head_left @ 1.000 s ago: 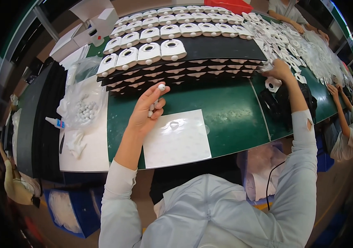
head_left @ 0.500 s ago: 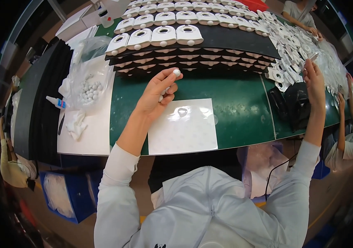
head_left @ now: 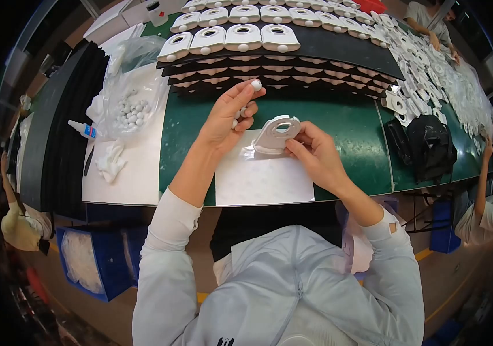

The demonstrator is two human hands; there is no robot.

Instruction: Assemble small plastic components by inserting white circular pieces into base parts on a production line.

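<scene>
Looking down from my head camera, I am holding my left hand (head_left: 226,115) up over the green bench (head_left: 344,132), its thumb and forefinger closing to a pinch on a small white ball (head_left: 256,85) at their tips, while the other fingers are curling loosely inward around what seem to be one or two more little white balls, though I cannot tell how many. My right hand (head_left: 315,155) is gripping a flat white plastic piece (head_left: 278,134) with a round hole in it, thumb and fingers partly closed on its lower right edge, so that it is tilting just above the white sheet (head_left: 261,176) lying on the bench in front of me. The ball is sitting just above and to the left of the piece, near it but not touching. Beyond my hands, black trays (head_left: 292,55) are stacking in steps, and the top one is carrying rows of the same white pieces (head_left: 243,37). To my left a clear bag of white balls (head_left: 131,109) is resting on a white board, with a small glue bottle (head_left: 81,129) and a crumpled white cloth (head_left: 110,161) beside it. To my right a black bag (head_left: 431,147) is lying on the bench, and another person's arm (head_left: 483,190) is reaching up at the far right edge.
</scene>
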